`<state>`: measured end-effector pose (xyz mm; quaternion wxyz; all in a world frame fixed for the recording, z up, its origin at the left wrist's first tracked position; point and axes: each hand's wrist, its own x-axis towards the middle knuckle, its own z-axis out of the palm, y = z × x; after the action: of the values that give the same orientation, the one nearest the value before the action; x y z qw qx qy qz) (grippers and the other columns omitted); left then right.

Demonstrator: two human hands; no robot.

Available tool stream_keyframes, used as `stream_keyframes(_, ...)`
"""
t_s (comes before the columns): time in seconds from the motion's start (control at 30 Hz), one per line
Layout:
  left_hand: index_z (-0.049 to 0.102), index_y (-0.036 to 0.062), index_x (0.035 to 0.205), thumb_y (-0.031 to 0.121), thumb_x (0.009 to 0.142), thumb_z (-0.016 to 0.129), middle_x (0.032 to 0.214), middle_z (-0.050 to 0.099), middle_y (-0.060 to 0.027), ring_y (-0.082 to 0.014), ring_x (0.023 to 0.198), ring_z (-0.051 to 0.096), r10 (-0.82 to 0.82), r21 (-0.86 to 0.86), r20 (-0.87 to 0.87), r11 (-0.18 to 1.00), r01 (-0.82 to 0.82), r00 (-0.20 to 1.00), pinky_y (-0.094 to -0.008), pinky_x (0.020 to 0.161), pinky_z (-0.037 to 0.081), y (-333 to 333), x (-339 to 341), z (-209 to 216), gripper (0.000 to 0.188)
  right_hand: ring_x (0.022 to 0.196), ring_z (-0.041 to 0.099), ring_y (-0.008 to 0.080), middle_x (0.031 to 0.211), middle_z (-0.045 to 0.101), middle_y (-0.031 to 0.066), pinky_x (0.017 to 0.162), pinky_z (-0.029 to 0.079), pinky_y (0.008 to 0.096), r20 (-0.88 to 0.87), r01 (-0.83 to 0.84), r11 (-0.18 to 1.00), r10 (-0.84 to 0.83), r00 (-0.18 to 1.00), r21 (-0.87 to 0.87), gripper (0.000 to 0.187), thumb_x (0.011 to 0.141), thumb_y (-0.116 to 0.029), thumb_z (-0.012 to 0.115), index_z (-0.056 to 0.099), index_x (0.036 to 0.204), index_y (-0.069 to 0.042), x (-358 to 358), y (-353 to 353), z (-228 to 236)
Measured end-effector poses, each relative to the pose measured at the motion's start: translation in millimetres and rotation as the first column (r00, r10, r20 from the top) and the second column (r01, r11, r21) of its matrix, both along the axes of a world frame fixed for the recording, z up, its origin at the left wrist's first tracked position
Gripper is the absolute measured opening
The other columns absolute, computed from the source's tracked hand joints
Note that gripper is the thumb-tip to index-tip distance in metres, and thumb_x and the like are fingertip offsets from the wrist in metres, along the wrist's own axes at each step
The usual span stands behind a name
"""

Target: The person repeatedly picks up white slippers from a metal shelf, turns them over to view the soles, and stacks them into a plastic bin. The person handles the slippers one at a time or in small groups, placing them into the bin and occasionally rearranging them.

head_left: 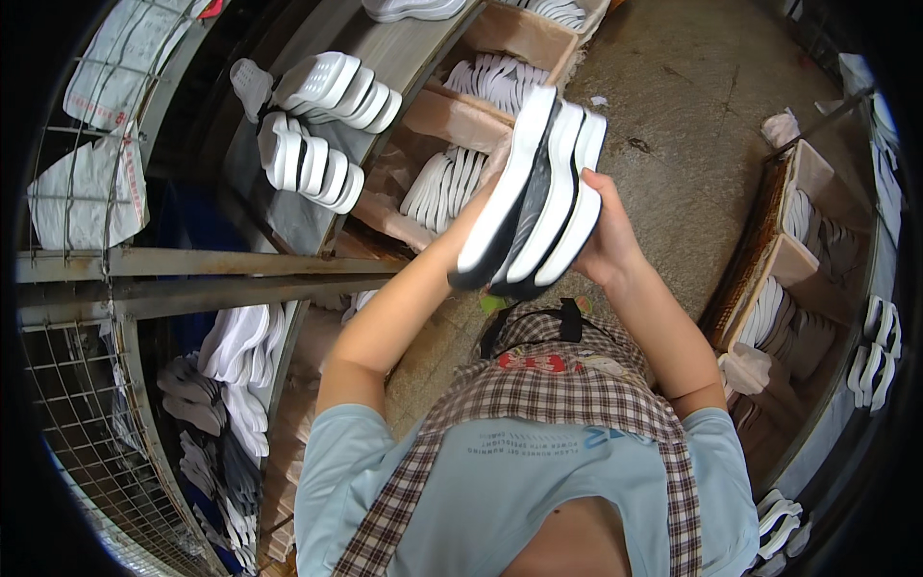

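Between my two hands is a stack of shoe soles [558, 207], several thick white ones with black undersides, pressed face to face and standing tilted in front of my chest. My right hand [611, 236] grips the stack's right side, its thumb lying along the outer edge of the last sole. On the other side my left hand [473, 213] holds the stack; most of its fingers are hidden behind the soles.
At upper left, a metal table [308, 216] carries rows of white soles [312, 168]. Beside it, lined bins [452, 115] hold packed soles. More bins [784, 260] stand at right. A metal rail [212, 264] and wire rack [87, 404] lie left.
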<state>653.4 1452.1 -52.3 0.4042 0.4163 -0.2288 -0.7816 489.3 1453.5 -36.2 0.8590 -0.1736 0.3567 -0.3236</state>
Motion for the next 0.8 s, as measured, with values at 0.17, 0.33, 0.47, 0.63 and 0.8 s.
stream_keyframes(0.17,0.045,-0.0016,0.127,0.022,0.098,0.039,0.114,0.059,-0.0165,-0.0202,0.091,0.065,-0.042,0.045,-0.402,0.997,0.065,0.915,-0.0303,0.069,0.057,8,2,-4,0.038,0.122,0.038,0.041,0.132,0.042,0.0214,0.1,0.011,0.0711,-0.049,-0.015,0.959,0.03,0.998,0.283,0.076,0.083,-0.062,0.038,0.038,0.136,-0.008,6,-3,-11)
stream_keyframes(0.33,0.045,-0.0011,0.125,0.015,0.095,0.045,0.115,0.057,-0.0144,-0.0212,0.094,0.062,-0.087,-0.116,-0.458,0.993,0.037,0.885,-0.0312,0.075,0.056,11,3,-10,0.034,0.121,0.04,0.0413,0.129,0.045,0.0214,0.101,0.011,0.0705,-0.049,0.004,0.935,0.014,0.999,0.355,0.075,0.083,-0.063,0.038,0.041,0.134,-0.008,6,-1,-21)
stream_keyframes(0.47,0.046,-0.0006,0.126,0.012,0.094,0.049,0.115,0.058,-0.0111,-0.0157,0.093,0.061,-0.056,-0.527,0.198,0.836,0.154,0.979,-0.0266,0.076,0.054,12,3,-18,0.034,0.123,0.04,0.0412,0.131,0.044,0.0213,0.101,0.011,0.07,0.001,-0.014,0.936,0.014,1.0,0.352,0.074,0.084,-0.062,0.037,0.042,0.133,-0.007,4,-2,-21)
stream_keyframes(0.63,0.047,-0.0018,0.125,0.026,0.097,0.043,0.113,0.059,-0.0111,-0.0168,0.095,0.062,-0.097,-0.12,-0.023,0.988,0.094,0.995,-0.0245,0.074,0.054,8,8,-39,0.04,0.123,0.04,0.0404,0.133,0.044,0.0194,0.098,0.018,0.0712,-0.138,0.006,0.965,0.031,0.99,0.261,0.072,0.085,-0.058,0.037,0.039,0.135,-0.006,9,1,-25)
stream_keyframes(0.8,0.026,-0.0018,0.136,0.036,0.099,0.04,0.124,0.047,-0.0165,-0.021,0.117,0.047,0.096,-0.337,0.425,0.94,0.059,0.9,-0.0326,0.098,0.04,-1,13,-54,0.055,0.127,0.038,0.0329,0.138,0.036,0.0208,0.102,0.034,0.0499,-0.068,0.048,0.972,-0.065,0.996,-0.229,0.076,0.086,-0.046,0.05,0.022,0.142,-0.004,7,6,-34)
